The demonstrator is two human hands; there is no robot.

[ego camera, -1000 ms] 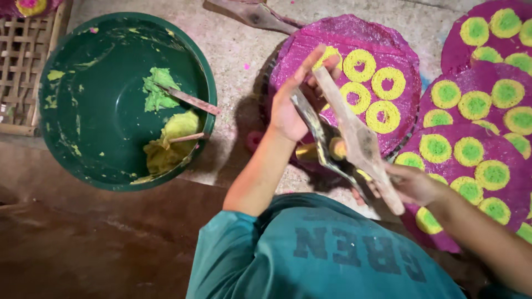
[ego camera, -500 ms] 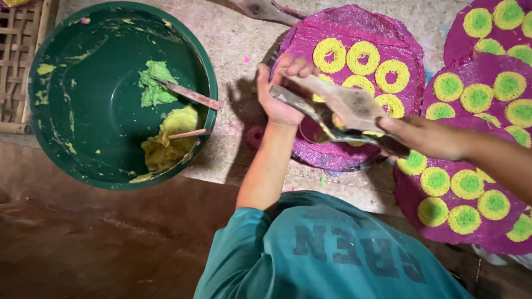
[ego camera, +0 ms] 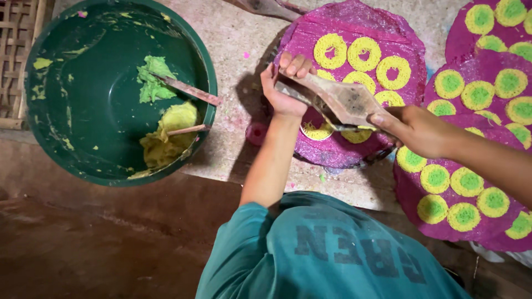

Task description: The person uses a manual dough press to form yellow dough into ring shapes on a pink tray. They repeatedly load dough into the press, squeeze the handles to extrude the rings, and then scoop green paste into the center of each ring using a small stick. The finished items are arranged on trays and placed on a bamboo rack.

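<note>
I hold a wooden hand press (ego camera: pixel 339 99) level over the near part of a round magenta tray (ego camera: pixel 332 158). My left hand (ego camera: pixel 284 83) grips its left end. My right hand (ego camera: pixel 417 128) closes around its right end. Yellow dough strands (ego camera: pixel 318 132) lie on the tray just under the press. Three finished yellow rings (ego camera: pixel 363 54) sit farther back on the same tray.
A big green bowl (ego camera: pixel 83 105) at left holds green dough (ego camera: pixel 152 80), yellow dough (ego camera: pixel 166 135) and two sticks. More magenta trays (ego camera: pixel 499 119) with yellow-and-green rings overlap at right. A woven bamboo mat (ego camera: pixel 14 55) lies far left. A wooden tool (ego camera: pixel 271 6) lies at the top.
The press has swung from a steep tilt to lying level over the tray. Both hands stayed on it, and yellow strands now show beneath it.
</note>
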